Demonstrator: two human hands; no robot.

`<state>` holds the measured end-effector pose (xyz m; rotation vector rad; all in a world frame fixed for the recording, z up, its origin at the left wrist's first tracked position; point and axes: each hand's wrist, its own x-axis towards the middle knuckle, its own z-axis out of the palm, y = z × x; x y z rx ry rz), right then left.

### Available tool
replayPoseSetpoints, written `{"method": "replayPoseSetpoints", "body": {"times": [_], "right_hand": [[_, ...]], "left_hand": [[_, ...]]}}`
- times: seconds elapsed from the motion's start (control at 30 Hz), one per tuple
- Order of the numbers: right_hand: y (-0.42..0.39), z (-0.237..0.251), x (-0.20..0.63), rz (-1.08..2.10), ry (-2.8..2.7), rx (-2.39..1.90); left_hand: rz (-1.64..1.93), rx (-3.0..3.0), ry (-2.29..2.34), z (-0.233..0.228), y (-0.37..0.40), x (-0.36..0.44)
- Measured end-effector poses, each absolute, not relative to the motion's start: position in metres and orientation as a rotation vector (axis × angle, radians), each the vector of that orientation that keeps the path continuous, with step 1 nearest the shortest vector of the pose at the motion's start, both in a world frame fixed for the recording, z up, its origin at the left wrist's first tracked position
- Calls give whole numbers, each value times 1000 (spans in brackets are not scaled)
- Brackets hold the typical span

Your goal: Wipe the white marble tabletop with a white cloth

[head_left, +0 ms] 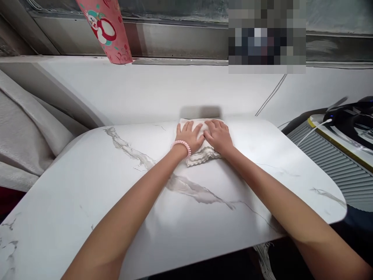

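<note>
Folded into a thick pad, a cream cloth (204, 154) with wavy edges lies at the far edge of the white marble-patterned table (122, 202). My left hand (189, 136) rests flat on the cloth's left half, fingers spread, with a pink coil band (182, 146) around the wrist. On the right half, my right hand (218, 136) presses down palm first, its fingers stretched forward and lying closer together. The two thumbs nearly meet in the middle. The part of the cloth under both palms is hidden.
A white wall (145, 89) stands right behind the table's far edge. At the left hangs a pale grey fabric (26, 128). On the right is a ridged grey case (335, 159) with a white cable (313, 132) and black devices above it. A pink patterned item (109, 33) hangs at the window.
</note>
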<state>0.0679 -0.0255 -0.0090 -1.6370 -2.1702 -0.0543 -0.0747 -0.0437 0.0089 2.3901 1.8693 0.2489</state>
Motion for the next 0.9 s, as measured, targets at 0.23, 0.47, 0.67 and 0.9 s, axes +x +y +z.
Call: {"method": "replayPoseSetpoints", "body": {"times": [0.23, 0.47, 0.67, 0.9], "right_hand": [[22, -10, 51, -57, -2118, -1644], [35, -12, 47, -89, -2166, -1673], [15, -11, 48, -37, -2200, -1648], [-36, -5, 44, 17, -2222, -1632]], "left_hand": [[351, 2383, 1924, 4, -3, -87], [385, 2374, 1934, 5, 8, -92], [400, 2389, 1963, 3, -10, -93], [371, 2411, 1991, 0, -53, -100]]}}
